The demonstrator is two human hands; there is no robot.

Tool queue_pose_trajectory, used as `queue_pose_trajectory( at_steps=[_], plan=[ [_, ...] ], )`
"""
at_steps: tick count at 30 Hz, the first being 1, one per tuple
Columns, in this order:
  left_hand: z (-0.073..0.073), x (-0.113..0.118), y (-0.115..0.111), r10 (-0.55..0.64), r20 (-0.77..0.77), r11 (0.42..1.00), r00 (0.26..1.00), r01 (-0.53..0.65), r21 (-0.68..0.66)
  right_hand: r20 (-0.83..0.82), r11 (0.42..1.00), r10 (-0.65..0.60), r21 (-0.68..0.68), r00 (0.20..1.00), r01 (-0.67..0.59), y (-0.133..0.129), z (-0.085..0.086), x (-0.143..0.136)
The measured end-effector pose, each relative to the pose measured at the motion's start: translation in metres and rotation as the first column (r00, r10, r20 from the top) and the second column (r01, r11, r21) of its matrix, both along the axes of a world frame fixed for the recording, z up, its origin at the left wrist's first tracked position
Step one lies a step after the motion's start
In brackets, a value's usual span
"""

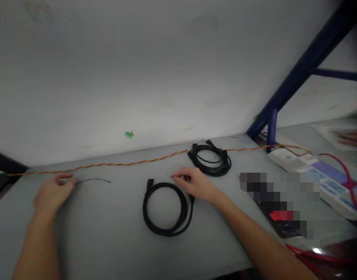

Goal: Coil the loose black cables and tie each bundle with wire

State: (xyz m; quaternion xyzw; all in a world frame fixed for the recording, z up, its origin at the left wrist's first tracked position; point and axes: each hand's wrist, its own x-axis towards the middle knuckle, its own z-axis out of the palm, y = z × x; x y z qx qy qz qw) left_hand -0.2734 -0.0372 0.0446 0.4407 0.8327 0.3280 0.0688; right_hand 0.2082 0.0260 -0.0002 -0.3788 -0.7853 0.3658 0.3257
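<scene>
My left hand point(55, 192), at the left of the grey table, pinches one end of a thin black twist tie point(93, 179). The tie's free end points right in a slight curve. My right hand point(192, 181) hovers by the upper right of a coiled black cable point(144, 210), thumb and forefinger together. Anything between those fingertips is too small to make out. The coil lies flat in a loose ring with a black connector point(150, 183) at its upper left. Part of its right side is behind my right hand.
A second black cable coil point(215, 171) lies farther back. A twisted red-yellow wire point(128, 163) runs along the wall. At right are a blurred-out dark object point(268, 202), white-and-purple boxes point(324, 175), red cables point(344, 167), a blue frame point(295, 77) and another person's hand point(353, 138).
</scene>
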Motion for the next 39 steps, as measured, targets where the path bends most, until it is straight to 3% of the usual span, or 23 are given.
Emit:
queue_pose_trajectory(
  at_steps=[3,5,7,9,13,17,19,21,27,32,36,39],
  plan=[
    [0.001,0.025,0.006,0.094,-0.179,0.995,0.979,-0.096,-0.006,0.139,0.981,-0.011,0.194,0.990,-0.017,-0.007,0.000,-0.004],
    [0.001,0.047,0.011,-0.006,-0.191,0.999,0.982,0.014,0.039,0.214,0.964,-0.023,0.264,0.977,-0.035,-0.011,-0.002,-0.007],
    [-0.001,0.073,0.017,-0.223,-0.177,0.969,0.958,0.238,0.065,0.271,0.960,-0.032,0.278,0.962,-0.046,-0.014,-0.004,-0.011],
    [-0.004,0.101,0.021,-0.441,-0.111,0.895,0.891,0.445,0.017,0.298,0.959,-0.044,0.279,0.953,-0.043,-0.015,-0.007,-0.014],
    [-0.010,0.150,0.019,-0.680,0.119,0.715,0.723,0.691,-0.108,0.267,0.956,-0.063,0.291,0.962,-0.018,-0.016,-0.012,-0.017],
    [-0.010,0.176,0.013,-0.739,0.384,0.595,0.553,0.803,-0.011,0.108,0.955,-0.061,0.295,0.992,0.027,-0.015,-0.014,-0.018],
    [-0.006,0.179,0.011,-0.755,0.439,0.531,0.487,0.847,-0.024,0.029,0.952,-0.059,0.304,0.998,0.047,-0.015,-0.014,-0.017],
    [-0.001,0.180,0.011,-0.773,0.431,0.484,0.465,0.872,-0.072,-0.019,0.946,-0.066,0.317,0.998,0.069,-0.014,-0.014,-0.017],
    [0.000,0.184,0.011,-0.781,0.387,0.517,0.491,0.855,-0.042,-0.015,0.953,-0.089,0.289,0.996,0.090,-0.013,-0.016,-0.017],
    [-0.006,0.194,0.009,-0.770,0.500,0.497,0.396,0.864,0.082,0.001,0.958,-0.125,0.261,0.992,0.120,-0.014,-0.017,-0.019],
    [-0.012,0.196,0.010,-0.723,0.629,0.490,0.286,0.854,0.176,0.043,0.957,-0.095,0.279,0.995,0.079,-0.015,-0.017,-0.018],
    [-0.013,0.195,0.010,-0.714,0.656,0.489,0.246,0.845,0.216,0.071,0.957,-0.059,0.289,0.996,0.037,-0.014,-0.016,-0.017]
  ],
)
